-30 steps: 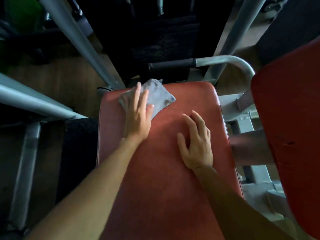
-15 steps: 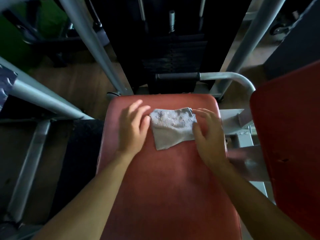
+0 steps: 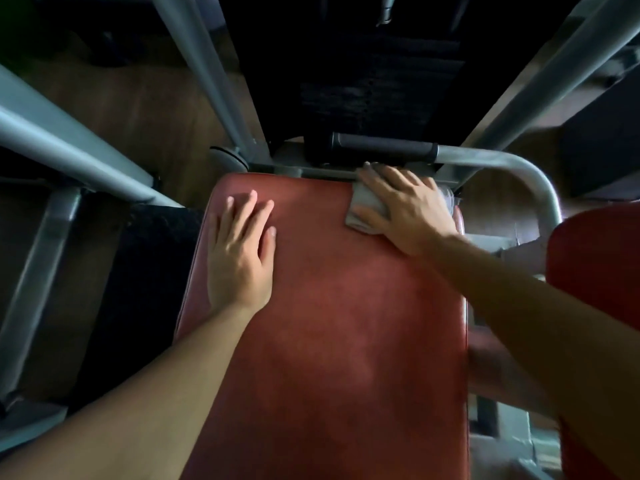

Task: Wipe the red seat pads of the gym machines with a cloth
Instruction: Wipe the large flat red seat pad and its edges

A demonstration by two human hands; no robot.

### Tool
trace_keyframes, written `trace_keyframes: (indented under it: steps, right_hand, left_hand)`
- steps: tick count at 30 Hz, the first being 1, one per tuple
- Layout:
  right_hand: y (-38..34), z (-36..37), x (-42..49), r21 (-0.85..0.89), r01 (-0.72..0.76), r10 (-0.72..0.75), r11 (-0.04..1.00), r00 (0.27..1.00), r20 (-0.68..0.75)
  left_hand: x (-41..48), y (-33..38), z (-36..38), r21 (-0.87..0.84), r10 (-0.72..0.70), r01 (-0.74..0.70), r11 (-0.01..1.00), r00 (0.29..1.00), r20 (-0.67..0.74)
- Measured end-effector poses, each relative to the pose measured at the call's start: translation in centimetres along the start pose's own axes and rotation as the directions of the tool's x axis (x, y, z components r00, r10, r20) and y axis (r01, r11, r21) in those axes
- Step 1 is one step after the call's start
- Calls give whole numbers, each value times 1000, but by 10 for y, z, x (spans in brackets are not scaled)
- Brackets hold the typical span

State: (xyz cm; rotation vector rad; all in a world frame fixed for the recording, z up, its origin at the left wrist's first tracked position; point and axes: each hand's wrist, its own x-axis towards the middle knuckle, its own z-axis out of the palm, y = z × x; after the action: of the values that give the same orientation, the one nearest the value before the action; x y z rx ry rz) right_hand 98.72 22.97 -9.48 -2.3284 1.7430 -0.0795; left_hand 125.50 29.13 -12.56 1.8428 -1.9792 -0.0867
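Note:
A long red seat pad (image 3: 339, 341) fills the middle of the head view. A grey cloth (image 3: 363, 211) lies on its far right corner. My right hand (image 3: 405, 209) presses flat on the cloth with straight fingers, covering most of it. My left hand (image 3: 242, 254) rests flat on the pad's far left part, fingers spread, holding nothing. A second red pad (image 3: 595, 306) shows at the right edge.
A grey metal bar with a black foam grip (image 3: 381, 147) curves round the pad's far end and down its right side. Grey frame tubes (image 3: 62, 143) slant at left and right. A dark weight stack (image 3: 381, 81) stands behind. Wooden floor lies to the left.
The cloth passed from under my left hand to my right hand, which slid it to the pad's far right corner. My left hand now lies flat on the bare pad.

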Motion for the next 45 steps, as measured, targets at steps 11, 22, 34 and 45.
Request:
trace_keyframes:
  steps: [11, 22, 34, 45]
  right_hand:
    - [26, -16, 9, 35, -279, 276, 960, 958, 74]
    - [26, -24, 21, 80, -246, 231, 966, 960, 155]
    - [7, -13, 20, 98, -129, 126, 987, 991, 41]
    - [-34, 4, 25, 24, -288, 288, 957, 958, -4]
  left_hand:
    - [5, 1, -3, 53, -10, 7, 999, 999, 50]
    - [5, 1, -4, 41, -21, 18, 999, 997, 71]
    - [7, 1, -6, 18, -36, 34, 999, 996, 81]
    - [8, 0, -6, 40, -39, 35, 999, 994, 105]
